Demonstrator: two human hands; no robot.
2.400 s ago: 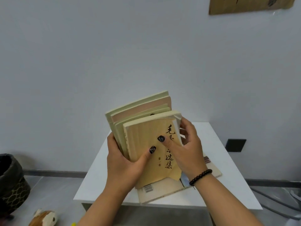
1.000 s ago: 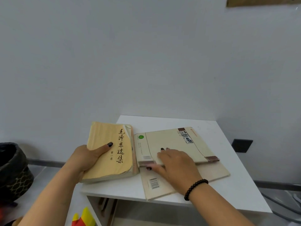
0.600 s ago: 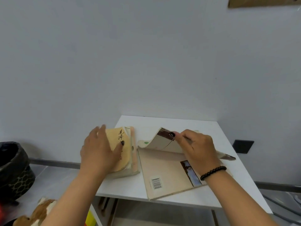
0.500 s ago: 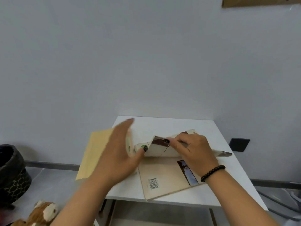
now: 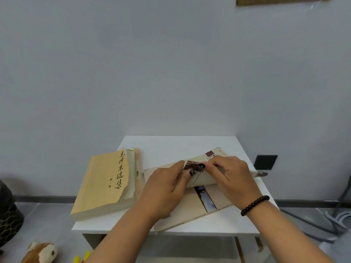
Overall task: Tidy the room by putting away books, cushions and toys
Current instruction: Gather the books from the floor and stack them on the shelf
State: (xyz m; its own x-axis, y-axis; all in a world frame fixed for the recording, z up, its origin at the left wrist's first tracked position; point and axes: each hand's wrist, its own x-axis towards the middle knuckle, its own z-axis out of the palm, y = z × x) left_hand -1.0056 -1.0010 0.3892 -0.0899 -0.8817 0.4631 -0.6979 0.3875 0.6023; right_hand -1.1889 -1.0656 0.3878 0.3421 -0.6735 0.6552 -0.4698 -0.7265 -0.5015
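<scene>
A stack of yellowish books with black calligraphy on the top cover lies on the left of the small white table, overhanging its left edge. To its right lies a thin beige book, with its cover bent up and curled over. My left hand and my right hand meet over that book, and both pinch the folded cover's edge with fingertips and thumbs. Neither hand touches the stack.
A brown-and-white plush toy lies on the floor at bottom left, with a yellow toy beside it. A dark woven basket stands at the far left. Grey cables trail on the floor at right. A black wall socket sits behind the table.
Both hands set the book stack down on the table's left. My left hand let go of it and joined my right hand on the thin book's cover, which my right hand had lifted.
</scene>
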